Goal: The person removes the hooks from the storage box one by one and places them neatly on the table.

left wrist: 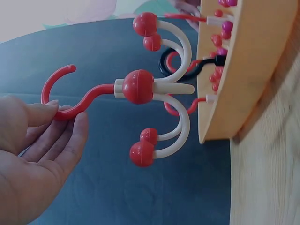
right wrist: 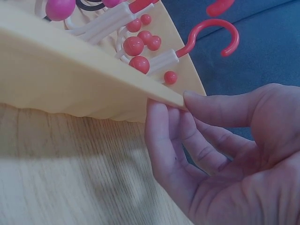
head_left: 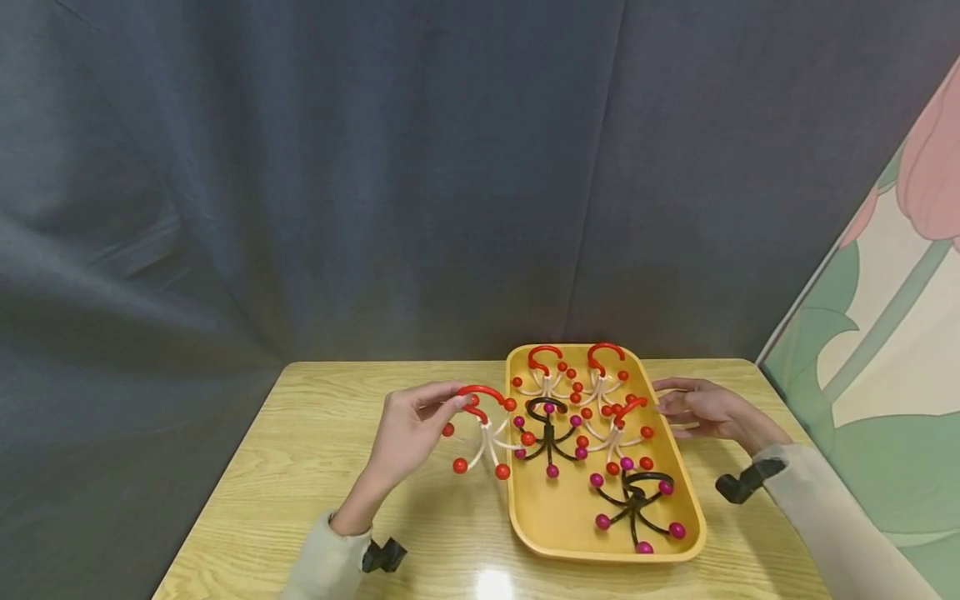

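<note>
Transfer looks in hand: the left hand (head_left: 411,427) pinches a red-hooked hanger (head_left: 485,427) beside the tray (head_left: 551,525) reaching the table's (head_left: 330,450) far edge; the right hand (head_left: 703,411) pinches the tray. Next probably calls for snag-free handling.

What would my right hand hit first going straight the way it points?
Your right hand would likely meet the rectangular yellow plastic tray first; the fingers appear to touch its rim.
</note>
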`<action>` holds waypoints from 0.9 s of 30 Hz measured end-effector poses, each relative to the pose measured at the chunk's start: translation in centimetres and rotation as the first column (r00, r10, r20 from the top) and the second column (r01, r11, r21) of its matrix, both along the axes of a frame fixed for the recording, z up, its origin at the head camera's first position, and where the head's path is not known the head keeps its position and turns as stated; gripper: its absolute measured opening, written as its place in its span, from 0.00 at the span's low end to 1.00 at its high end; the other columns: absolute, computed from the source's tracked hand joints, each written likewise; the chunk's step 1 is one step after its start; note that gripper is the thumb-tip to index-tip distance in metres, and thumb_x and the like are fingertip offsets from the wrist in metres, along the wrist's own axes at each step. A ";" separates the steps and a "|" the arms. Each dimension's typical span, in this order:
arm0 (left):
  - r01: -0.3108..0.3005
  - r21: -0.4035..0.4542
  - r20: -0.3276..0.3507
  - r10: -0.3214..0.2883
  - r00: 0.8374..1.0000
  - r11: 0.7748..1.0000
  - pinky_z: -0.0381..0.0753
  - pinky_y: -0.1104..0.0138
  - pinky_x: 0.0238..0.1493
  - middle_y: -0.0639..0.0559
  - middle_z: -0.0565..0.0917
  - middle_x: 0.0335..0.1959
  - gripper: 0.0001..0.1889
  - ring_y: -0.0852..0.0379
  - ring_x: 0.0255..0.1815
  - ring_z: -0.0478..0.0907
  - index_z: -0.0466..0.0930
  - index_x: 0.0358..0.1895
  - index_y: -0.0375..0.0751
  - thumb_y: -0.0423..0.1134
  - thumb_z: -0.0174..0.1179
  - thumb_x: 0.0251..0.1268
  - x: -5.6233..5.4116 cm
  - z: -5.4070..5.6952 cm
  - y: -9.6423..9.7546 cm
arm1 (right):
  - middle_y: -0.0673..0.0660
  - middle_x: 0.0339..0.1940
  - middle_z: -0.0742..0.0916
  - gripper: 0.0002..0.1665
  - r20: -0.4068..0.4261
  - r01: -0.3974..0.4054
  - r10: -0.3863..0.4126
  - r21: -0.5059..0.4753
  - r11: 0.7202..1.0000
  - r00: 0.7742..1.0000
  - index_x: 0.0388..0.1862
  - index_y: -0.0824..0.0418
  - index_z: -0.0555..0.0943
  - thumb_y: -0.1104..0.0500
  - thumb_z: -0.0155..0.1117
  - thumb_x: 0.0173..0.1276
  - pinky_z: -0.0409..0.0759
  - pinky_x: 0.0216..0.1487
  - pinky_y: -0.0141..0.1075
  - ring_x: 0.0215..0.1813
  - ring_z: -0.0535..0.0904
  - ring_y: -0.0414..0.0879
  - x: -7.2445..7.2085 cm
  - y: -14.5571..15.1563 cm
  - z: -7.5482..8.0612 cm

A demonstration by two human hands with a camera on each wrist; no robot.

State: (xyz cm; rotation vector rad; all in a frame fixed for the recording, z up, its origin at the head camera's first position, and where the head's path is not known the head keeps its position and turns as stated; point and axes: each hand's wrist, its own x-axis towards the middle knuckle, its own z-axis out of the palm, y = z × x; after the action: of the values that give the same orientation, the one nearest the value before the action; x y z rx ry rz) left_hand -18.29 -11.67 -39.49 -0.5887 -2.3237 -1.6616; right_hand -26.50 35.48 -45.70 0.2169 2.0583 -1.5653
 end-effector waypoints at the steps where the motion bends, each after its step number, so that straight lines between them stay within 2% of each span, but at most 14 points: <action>1: -0.010 -0.002 -0.005 0.010 1.000 1.000 0.90 0.62 0.35 0.43 0.94 0.45 0.11 0.65 0.39 0.90 0.91 0.52 0.42 0.34 0.70 0.69 -0.2 0.0 -0.2 | 0.51 0.48 0.87 0.39 0.001 -0.001 0.001 0.000 1.000 1.000 0.81 0.68 0.58 0.62 0.63 0.78 0.91 0.52 0.45 0.49 0.88 0.46 0.0 0.0 0.0; 8: -0.065 -0.036 -0.015 0.064 0.998 0.997 0.90 0.65 0.36 0.43 0.94 0.44 0.11 0.54 0.41 0.93 0.91 0.51 0.39 0.34 0.71 0.68 -1.6 -0.1 -1.2 | 0.51 0.47 0.87 0.38 -0.005 -0.007 0.007 -0.001 1.000 1.000 0.81 0.67 0.58 0.63 0.61 0.79 0.91 0.52 0.45 0.49 0.88 0.46 -0.1 0.2 -0.1; 11: -0.088 -0.060 -0.016 0.088 0.996 0.994 0.90 0.63 0.34 0.42 0.94 0.43 0.11 0.50 0.41 0.93 0.91 0.52 0.38 0.33 0.70 0.69 -2.1 -0.4 -1.6 | 0.50 0.47 0.88 0.39 -0.003 -0.004 0.004 -0.004 1.000 1.000 0.82 0.67 0.58 0.62 0.62 0.79 0.91 0.52 0.45 0.49 0.89 0.46 -0.1 0.2 -0.1; 14: -0.101 -0.077 -0.023 0.100 0.995 0.992 0.90 0.66 0.34 0.41 0.94 0.44 0.12 0.45 0.42 0.93 0.91 0.53 0.38 0.34 0.70 0.69 -2.7 -0.7 -1.9 | 0.51 0.47 0.87 0.39 -0.002 -0.006 0.006 -0.006 1.000 1.000 0.82 0.67 0.58 0.62 0.62 0.79 0.91 0.53 0.46 0.49 0.89 0.46 -0.1 0.1 -0.2; 19: -0.110 -0.084 -0.037 0.108 0.994 0.990 0.85 0.72 0.31 0.41 0.94 0.43 0.12 0.45 0.42 0.93 0.90 0.54 0.37 0.35 0.69 0.71 -3.9 -1.5 -2.5 | 0.51 0.47 0.87 0.39 -0.002 -0.002 0.002 -0.011 1.000 1.000 0.81 0.67 0.58 0.62 0.62 0.79 0.91 0.52 0.45 0.48 0.89 0.46 -0.1 0.0 -0.1; 27: -0.116 -0.074 0.013 0.117 0.993 0.991 0.82 0.76 0.31 0.40 0.94 0.44 0.12 0.43 0.45 0.93 0.90 0.54 0.38 0.34 0.68 0.72 -5.9 -3.1 -3.6 | 0.51 0.47 0.87 0.38 0.005 0.008 -0.008 -0.030 1.000 1.000 0.81 0.67 0.59 0.63 0.62 0.79 0.91 0.52 0.46 0.48 0.89 0.46 0.1 0.0 -0.1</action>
State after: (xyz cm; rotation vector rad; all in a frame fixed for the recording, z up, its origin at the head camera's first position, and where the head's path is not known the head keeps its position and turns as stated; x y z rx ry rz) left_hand -24.22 -15.23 -42.55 -0.4450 -2.3904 -1.5416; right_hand -26.44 35.44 -45.77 0.2178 2.0312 -1.5986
